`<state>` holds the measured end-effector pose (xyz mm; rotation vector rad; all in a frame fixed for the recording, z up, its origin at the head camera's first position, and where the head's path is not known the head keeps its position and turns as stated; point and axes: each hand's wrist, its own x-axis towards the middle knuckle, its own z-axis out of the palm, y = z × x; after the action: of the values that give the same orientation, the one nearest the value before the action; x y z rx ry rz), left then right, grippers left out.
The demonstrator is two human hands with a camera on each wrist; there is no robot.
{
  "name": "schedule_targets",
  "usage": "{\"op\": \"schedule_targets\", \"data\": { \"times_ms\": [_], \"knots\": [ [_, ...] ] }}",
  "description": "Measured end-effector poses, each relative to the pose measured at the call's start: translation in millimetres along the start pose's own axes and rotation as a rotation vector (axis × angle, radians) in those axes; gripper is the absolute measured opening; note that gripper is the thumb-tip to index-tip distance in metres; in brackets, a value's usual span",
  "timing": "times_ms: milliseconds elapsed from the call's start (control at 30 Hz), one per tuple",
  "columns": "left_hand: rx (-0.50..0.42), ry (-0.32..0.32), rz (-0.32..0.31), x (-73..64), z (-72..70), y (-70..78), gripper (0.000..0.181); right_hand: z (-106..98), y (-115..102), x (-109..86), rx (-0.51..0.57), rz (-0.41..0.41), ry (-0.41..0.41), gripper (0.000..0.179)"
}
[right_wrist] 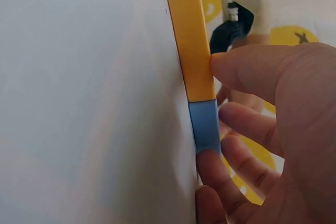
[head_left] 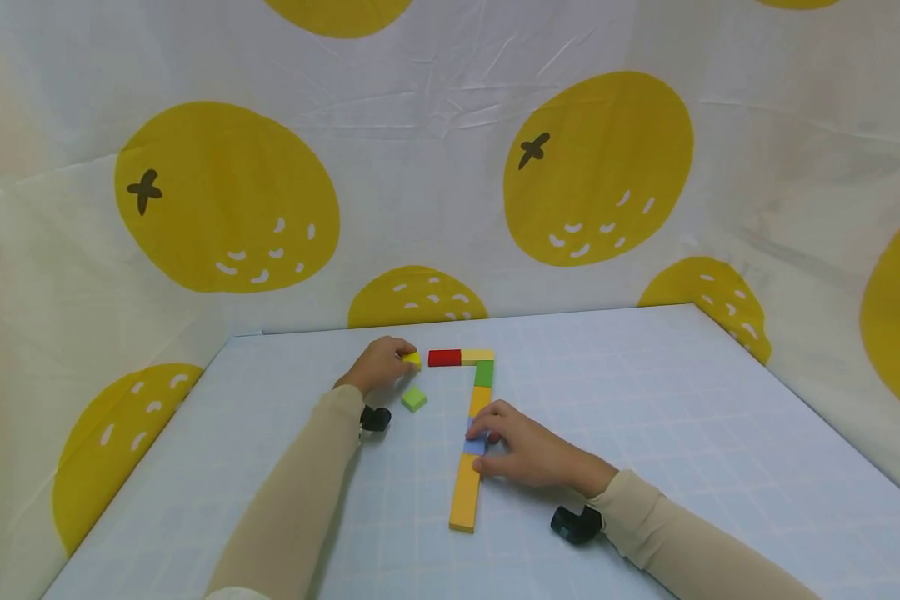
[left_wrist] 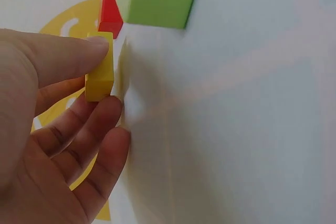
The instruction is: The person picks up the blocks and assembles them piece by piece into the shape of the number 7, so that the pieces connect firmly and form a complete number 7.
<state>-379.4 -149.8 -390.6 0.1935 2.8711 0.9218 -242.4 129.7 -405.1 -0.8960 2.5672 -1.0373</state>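
Observation:
My left hand [head_left: 378,364] pinches a small yellow block [left_wrist: 100,69] between thumb and fingers, left of the red block [head_left: 444,358]. A loose light green block [head_left: 414,399] lies just nearer than that hand. Over the row of blocks is my right hand [head_left: 532,450], its fingers loosely bent. Its thumb touches the long orange block [right_wrist: 193,51], and its fingertips rest at the blue block [right_wrist: 205,124]. The far part of the row has another orange block [head_left: 481,398], partly behind the fingers, and a green block [head_left: 484,373]. A pale yellow block [head_left: 477,357] joins the red one there.
The blocks lie on a white table [head_left: 645,400] with a faint grid pattern. Behind it and at both sides hangs a white cloth [head_left: 420,167] printed with large yellow fruit. Each wrist wears a black camera, one on the left [head_left: 376,418] and one on the right [head_left: 576,526].

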Motion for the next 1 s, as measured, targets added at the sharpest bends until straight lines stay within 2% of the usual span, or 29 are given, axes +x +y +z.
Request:
{"op": "schedule_targets", "data": {
  "times_ms": [300, 433, 1000],
  "knots": [
    [0.021, 0.008, -0.027, 2.0, 5.4, 11.6, 0.036, -0.2, 1.9, -1.2, 0.004, 0.003, 0.008, 0.029],
    [0.022, 0.003, -0.043, 3.3, 6.9, 12.4, 0.036, 0.6, 1.0, -0.9, 0.011, -0.010, 0.002, 0.029],
    [0.060, -0.007, -0.028, 8.0, 7.4, 13.6, 0.038, 0.7, 0.9, 0.0, 0.006, -0.007, 0.001, 0.030]
  ]
}}
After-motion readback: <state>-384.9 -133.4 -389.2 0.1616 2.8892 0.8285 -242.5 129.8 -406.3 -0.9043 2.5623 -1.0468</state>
